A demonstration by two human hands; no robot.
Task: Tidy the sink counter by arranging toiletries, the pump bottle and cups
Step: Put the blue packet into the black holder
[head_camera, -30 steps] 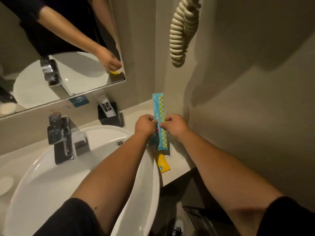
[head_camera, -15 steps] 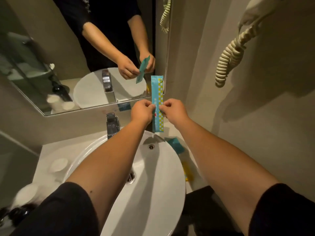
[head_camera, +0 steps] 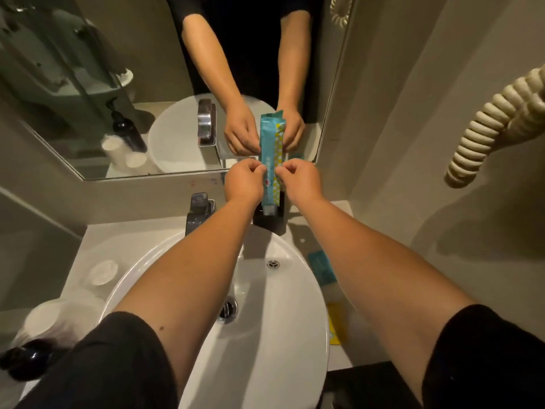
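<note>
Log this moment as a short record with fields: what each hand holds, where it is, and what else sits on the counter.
held item: long teal sachet with a yellow dotted stripe, upright
left hand: fingers pinching the sachet's left edge
right hand: fingers pinching its right edge
position: above the black square holder behind the white oval basin
right of basin: small teal packet, yellow packet, both flat on the counter
left of basin: white cups, black pump bottle
tap: chrome faucet
</note>
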